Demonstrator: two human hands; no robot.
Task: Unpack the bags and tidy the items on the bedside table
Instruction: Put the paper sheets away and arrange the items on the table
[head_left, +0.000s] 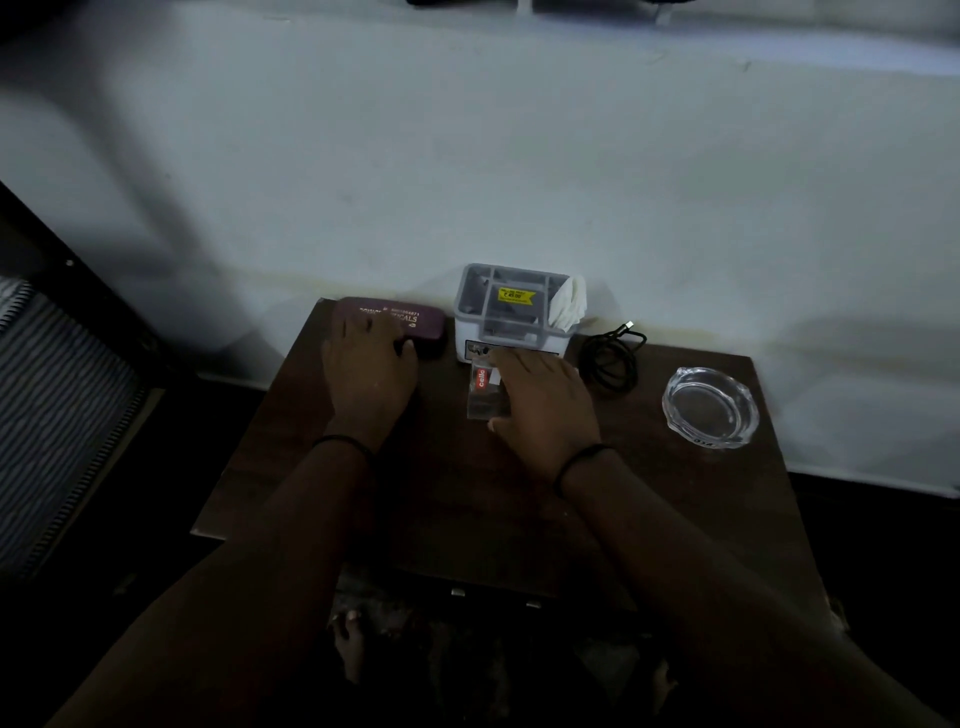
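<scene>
On the dark wooden bedside table (467, 499), my left hand (369, 371) lies over a maroon spectacle case (410, 319) with gold lettering, fingers curled round its near edge. My right hand (545, 400) rests flat on a clear plastic pen pack (483, 392) with a red label, thumb at its near corner. Just behind the pack stands a grey and white organiser box (511, 317) with a yellow sticker inside and white tissue (569, 304) tucked in its right side.
A coiled black cable (613, 358) lies right of the organiser. A clear glass ashtray (709, 405) sits near the table's right edge. A pale wall runs behind the table. A striped bed edge (57, 415) is at the left. Bare feet show below the table.
</scene>
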